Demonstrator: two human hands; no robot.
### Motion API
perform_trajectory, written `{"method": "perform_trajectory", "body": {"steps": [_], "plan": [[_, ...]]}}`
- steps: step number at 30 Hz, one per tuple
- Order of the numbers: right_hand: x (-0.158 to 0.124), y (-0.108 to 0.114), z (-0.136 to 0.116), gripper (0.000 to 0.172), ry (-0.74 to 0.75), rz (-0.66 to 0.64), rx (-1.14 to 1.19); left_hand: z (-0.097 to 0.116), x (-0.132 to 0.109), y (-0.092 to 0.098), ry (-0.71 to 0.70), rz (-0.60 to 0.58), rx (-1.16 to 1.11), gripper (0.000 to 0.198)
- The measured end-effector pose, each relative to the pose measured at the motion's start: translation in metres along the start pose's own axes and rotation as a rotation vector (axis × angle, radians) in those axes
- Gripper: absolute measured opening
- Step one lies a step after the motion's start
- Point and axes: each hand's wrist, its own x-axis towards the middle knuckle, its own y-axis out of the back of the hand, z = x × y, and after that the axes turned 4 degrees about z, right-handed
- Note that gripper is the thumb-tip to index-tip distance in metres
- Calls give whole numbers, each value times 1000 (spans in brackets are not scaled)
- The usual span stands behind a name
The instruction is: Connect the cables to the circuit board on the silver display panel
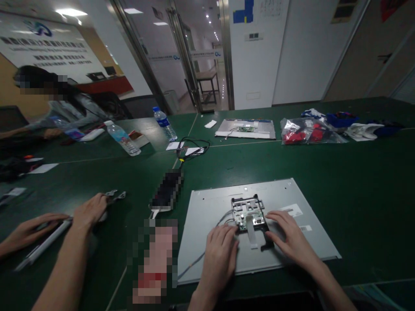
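A large flat silver display panel (pixel 210 207) lies back side up on the green table in front of me. On it sits a black plastic bracket (pixel 267 244) around a small green circuit board (pixel 241 222), with a flat grey ribbon cable (pixel 251 235) running down from the board. My left hand (pixel 222 248) has its curled fingertips at the bracket's lower left edge. Thumb and fingers of my right hand (pixel 288 235) press on the bracket's right side. Thin grey cables (pixel 207 250) lead left from the board, partly behind my left hand.
To my left, a co-worker's hands (pixel 89 211) handle a long pale bar (pixel 45 244). A blurred-out phone (pixel 167 190) with a cable lies between us. Farther back are water bottles (pixel 123 137), another panel (pixel 246 129) with a board, and plastic bags (pixel 311 131) with red items.
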Motion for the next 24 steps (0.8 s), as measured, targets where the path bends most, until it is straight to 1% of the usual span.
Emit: {"method": "perform_trajectory", "body": {"steps": [3, 6, 9, 13, 17, 24], "plan": [[-10, -4, 8, 31, -34, 25, -15, -10, -11, 5, 84, 51, 33, 25], [-14, -9, 12, 28, -47, 55, -25, -14, -16, 7, 107, 51, 69, 23], [-15, -11, 13, 28, -51, 86, -30, -13, -17, 4, 95, 54, 88, 27], [-15, -12, 17, 28, -47, 83, -29, -11, -16, -2, 71, 68, 111, 28], [-15, -13, 21, 28, -40, 85, -29, -11, -13, -7, 62, 40, 123, 31], [-14, -13, 21, 27, -63, 66, -25, -7, -4, -7, 58, 36, 89, 31]]}}
